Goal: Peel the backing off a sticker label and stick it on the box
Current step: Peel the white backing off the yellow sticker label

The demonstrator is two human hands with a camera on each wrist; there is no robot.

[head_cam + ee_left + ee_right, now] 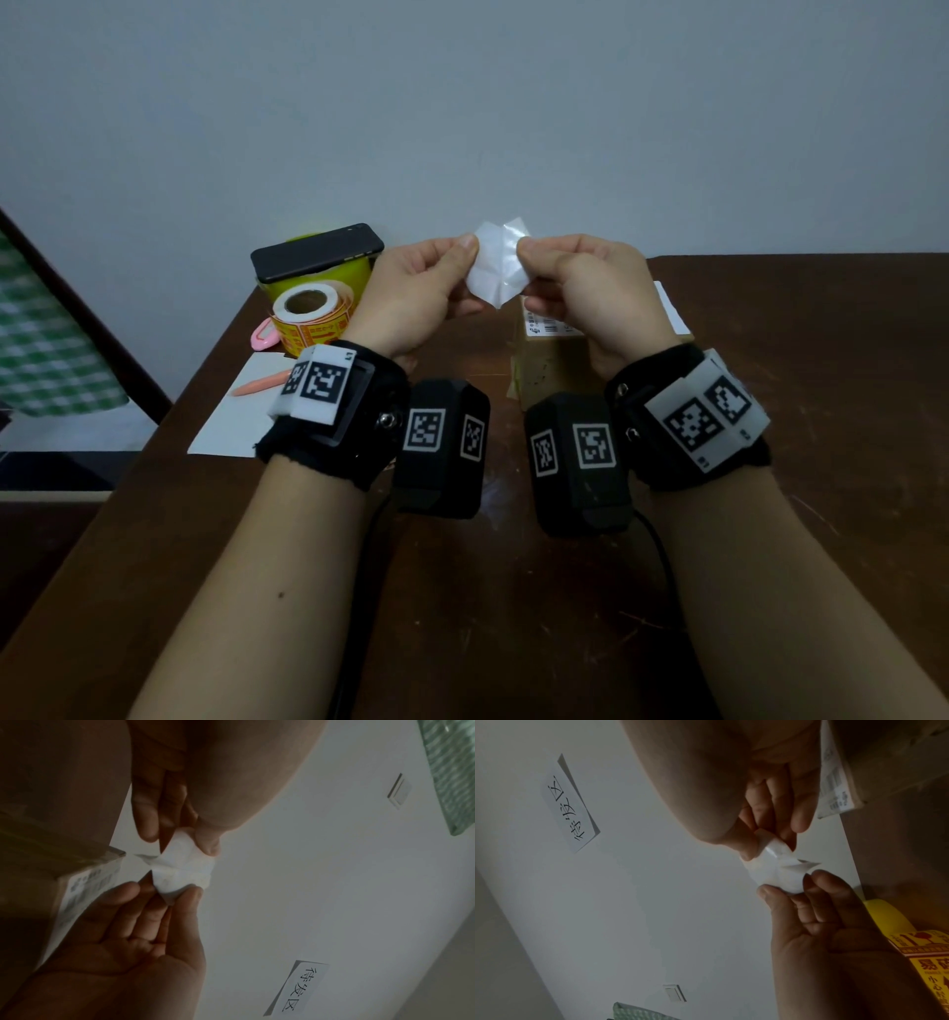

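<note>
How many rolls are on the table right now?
2: the orange sticker-label roll at the table's far-left corner, and a yellow roll directly behind it, under the black phone. The hands and the box may hide others.

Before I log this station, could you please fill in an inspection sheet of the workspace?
Surface: dark brown table, scuffed.
Job's things: creased white sheet held in the air; cardboard box below, printed label on top.
Clutter: sticker roll, black phone on a yellow tape roll, pink clip, orange pen on white paper.
Grippers: left hand and right hand each pinch the sheet.
Cables: black cable from the right wrist camera.
Surroundings: pale wall, paper sign.
</note>
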